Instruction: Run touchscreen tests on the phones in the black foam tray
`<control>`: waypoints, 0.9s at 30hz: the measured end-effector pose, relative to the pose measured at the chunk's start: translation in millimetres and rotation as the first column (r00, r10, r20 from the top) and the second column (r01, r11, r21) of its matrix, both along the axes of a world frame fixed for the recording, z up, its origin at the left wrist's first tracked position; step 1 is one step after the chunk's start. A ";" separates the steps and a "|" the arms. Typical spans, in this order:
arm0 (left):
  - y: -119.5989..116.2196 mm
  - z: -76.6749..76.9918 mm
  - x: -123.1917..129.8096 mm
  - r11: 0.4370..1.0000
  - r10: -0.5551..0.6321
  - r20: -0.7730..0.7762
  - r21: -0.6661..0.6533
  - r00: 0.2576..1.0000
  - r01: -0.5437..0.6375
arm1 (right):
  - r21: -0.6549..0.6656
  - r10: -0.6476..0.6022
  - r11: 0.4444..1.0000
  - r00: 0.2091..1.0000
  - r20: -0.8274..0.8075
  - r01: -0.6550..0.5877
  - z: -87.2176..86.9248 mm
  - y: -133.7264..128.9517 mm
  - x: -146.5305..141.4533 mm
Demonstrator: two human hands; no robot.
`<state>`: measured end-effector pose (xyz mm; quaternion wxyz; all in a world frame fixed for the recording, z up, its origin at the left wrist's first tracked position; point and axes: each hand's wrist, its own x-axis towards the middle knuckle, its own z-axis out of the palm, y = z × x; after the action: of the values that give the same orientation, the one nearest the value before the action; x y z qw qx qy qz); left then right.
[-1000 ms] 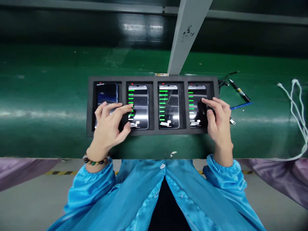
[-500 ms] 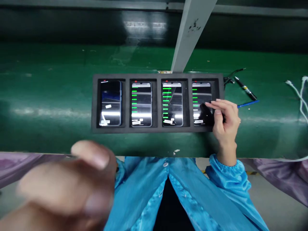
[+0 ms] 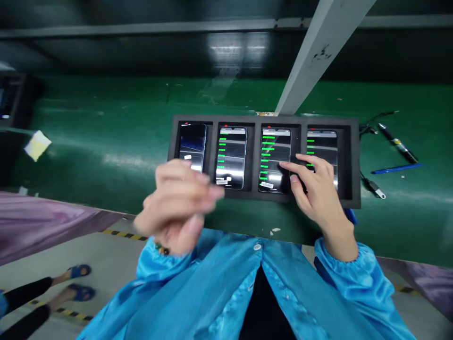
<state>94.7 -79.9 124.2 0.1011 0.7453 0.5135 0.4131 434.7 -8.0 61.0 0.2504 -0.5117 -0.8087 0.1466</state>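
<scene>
A dark foam tray (image 3: 256, 196) holds several smartphones in separate slots. My right hand (image 3: 314, 196) reaches over its right part, fingers spread and holding nothing. Its index fingertip is at the screen of the third phone from the left (image 3: 274, 146), which shows rows of green text. Part of the rightmost phone (image 3: 322, 139) is hidden behind that hand. My left hand (image 3: 179, 203), blurred with fingers bent, hovers in front of the tray's left end and covers the lower part of the leftmost phone (image 3: 193, 137). Beside that, the second phone (image 3: 231, 151) shows green text too.
Right of the tray lie a black pen (image 3: 398, 142), a blue pen-like stick (image 3: 396, 168) and a cable with a USB plug (image 3: 375, 189). A grey post (image 3: 318, 56) rises behind the tray. At far left are a yellowish paper (image 3: 37, 145) and a dark box (image 3: 17, 99).
My left hand has moved from close to the camera down to the tray's left end. My right hand has shifted from the rightmost phone to the third one. The view has shifted left.
</scene>
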 end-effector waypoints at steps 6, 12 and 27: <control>85.0 -57.6 -10.4 0.998 -0.065 -0.162 0.005 0.985 0.067 | -0.018 -0.073 0.997 0.997 0.038 0.074 -1.8 9.9 -6.8; 71.6 -67.9 -15.8 0.997 -0.021 -0.180 -0.080 0.983 0.007 | -0.012 -0.098 0.995 0.994 -0.047 0.098 -5.3 5.4 -2.5; 71.9 -73.4 -15.9 0.999 0.007 -0.192 -0.044 0.981 -0.016 | 0.032 -0.060 0.998 0.995 -0.075 0.062 -7.6 2.8 -2.5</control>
<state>78.8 -8.0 50.8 0.0656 0.7761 0.5343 0.3284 432.2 -5.2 53.4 0.2930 -0.5262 -0.7852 0.1439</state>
